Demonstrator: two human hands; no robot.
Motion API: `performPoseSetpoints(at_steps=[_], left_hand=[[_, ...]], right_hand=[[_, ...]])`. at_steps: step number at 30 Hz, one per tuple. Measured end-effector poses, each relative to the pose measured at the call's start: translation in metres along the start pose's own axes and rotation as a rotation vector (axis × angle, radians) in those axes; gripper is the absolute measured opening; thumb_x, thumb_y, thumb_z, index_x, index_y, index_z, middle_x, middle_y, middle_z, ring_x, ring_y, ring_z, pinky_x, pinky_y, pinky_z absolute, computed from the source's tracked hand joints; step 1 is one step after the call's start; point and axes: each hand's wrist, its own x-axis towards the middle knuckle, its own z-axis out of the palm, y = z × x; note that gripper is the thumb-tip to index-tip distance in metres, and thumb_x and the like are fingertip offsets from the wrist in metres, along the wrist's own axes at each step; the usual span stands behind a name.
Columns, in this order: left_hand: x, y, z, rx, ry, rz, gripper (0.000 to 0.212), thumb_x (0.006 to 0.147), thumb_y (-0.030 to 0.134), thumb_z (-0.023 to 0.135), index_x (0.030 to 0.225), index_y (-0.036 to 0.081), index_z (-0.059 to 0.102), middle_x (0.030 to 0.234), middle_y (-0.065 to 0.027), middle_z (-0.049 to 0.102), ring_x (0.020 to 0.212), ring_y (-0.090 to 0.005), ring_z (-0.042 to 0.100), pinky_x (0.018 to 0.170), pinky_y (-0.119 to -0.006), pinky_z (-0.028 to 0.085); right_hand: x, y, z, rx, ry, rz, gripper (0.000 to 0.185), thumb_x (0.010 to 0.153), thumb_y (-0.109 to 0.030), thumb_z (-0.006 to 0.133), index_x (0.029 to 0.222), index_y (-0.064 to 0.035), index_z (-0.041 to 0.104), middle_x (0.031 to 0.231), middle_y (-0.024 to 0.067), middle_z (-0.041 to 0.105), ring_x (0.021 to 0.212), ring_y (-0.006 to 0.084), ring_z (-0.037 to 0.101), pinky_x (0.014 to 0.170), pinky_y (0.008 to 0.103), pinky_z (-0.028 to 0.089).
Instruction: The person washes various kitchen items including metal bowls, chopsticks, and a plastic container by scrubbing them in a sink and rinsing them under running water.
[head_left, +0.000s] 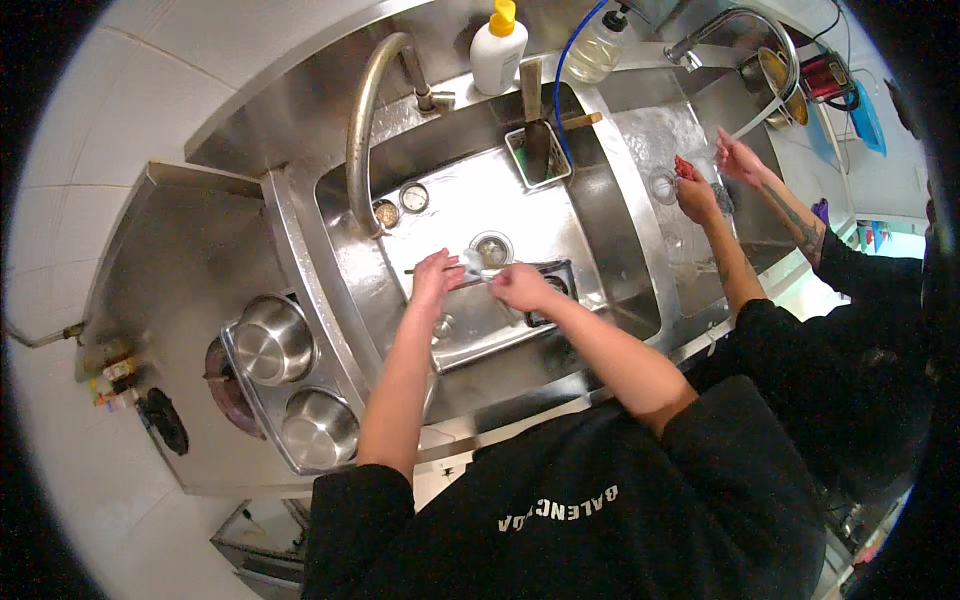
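Both my hands are over a metal tray (540, 225) in the left steel sink, near the drain strainer (491, 250). My left hand (436, 277) has its fingers spread beside a thin, dark stick-like item (411, 271); whether it grips this is unclear. My right hand (525, 287) is closed on a small, pale, blurred item that I cannot identify. Between the hands is a whitish blur, perhaps foam or a scrubber. A black, square-framed object (564, 279) lies partly behind my right hand. Two small round containers (414, 197) stand at the tray's upper left, close to the faucet spout.
A curved faucet (361, 135) arches over the sink's left side. A white basket (556, 176) holds a wooden-handled tool. Two steel bowls (274, 341) sit in a tray at left. A co-worker's hands (697, 196) are over the right sink, one holding something red, beside running water (757, 120).
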Motion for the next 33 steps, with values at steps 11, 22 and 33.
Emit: performPoseSetpoints(at_steps=[11, 22, 33], left_hand=[[0.036, 0.060, -0.034, -0.208, 0.064, 0.112, 0.010, 0.093, 0.008, 0.058, 0.098, 0.001, 0.054, 0.090, -0.0154, 0.064, 0.076, -0.0249, 0.066, 0.058, -0.037, 0.059], [0.047, 0.069, -0.012, 1.022, -0.131, 0.840, 0.013, 0.084, 0.008, 0.067, 0.093, -0.001, 0.070, 0.076, -0.0121, 0.069, 0.058, -0.0157, 0.064, 0.054, -0.030, 0.051], [0.049, 0.119, 0.032, 0.422, -0.108, 0.696, 0.010, 0.090, 0.002, 0.059, 0.098, -0.002, 0.061, 0.089, -0.0072, 0.067, 0.079, -0.0121, 0.063, 0.071, -0.025, 0.051]], right_hand=[[0.070, -0.078, 0.036, 0.421, -0.040, -0.013, 0.035, 0.084, -0.035, 0.063, 0.086, -0.0002, 0.069, 0.082, 0.0159, 0.070, 0.075, 0.0256, 0.067, 0.072, 0.0383, 0.051], [0.043, -0.019, 0.049, 0.139, 0.204, 0.056, 0.033, 0.083, -0.033, 0.058, 0.089, -0.0021, 0.071, 0.084, 0.0202, 0.069, 0.082, 0.0344, 0.068, 0.077, 0.0418, 0.053], [0.090, -0.064, 0.012, 0.234, 0.315, 0.078, 0.028, 0.088, -0.026, 0.055, 0.089, -0.0012, 0.069, 0.082, 0.0163, 0.070, 0.073, 0.0288, 0.068, 0.069, 0.0389, 0.054]])
